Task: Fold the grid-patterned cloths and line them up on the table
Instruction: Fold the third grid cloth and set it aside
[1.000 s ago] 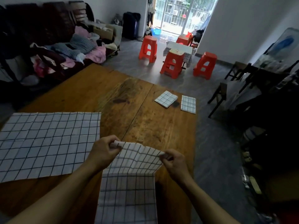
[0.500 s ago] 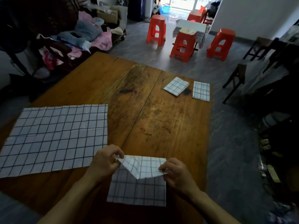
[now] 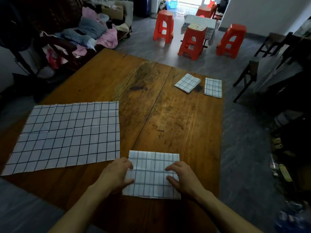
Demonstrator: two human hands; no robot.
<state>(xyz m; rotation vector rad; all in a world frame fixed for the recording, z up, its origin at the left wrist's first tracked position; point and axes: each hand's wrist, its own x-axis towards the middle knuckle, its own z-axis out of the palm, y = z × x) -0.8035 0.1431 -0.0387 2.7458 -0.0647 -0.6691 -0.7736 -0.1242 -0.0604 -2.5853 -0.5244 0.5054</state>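
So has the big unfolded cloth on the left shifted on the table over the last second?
No. The unfolded cloth lies flat, its right edge the same way short of the table's centre seam; only the camera tilted.

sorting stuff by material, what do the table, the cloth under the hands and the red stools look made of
Table: looks like wood with a worn, dull brown finish; grain lines, dark stains and a seam between boards show.
Cloth: thin woven fabric, probably cotton, white with a dark grid; it holds fold creases and lies flat.
Stools: likely moulded plastic; uniform red, smooth, slightly glossy, with cut-out sides.
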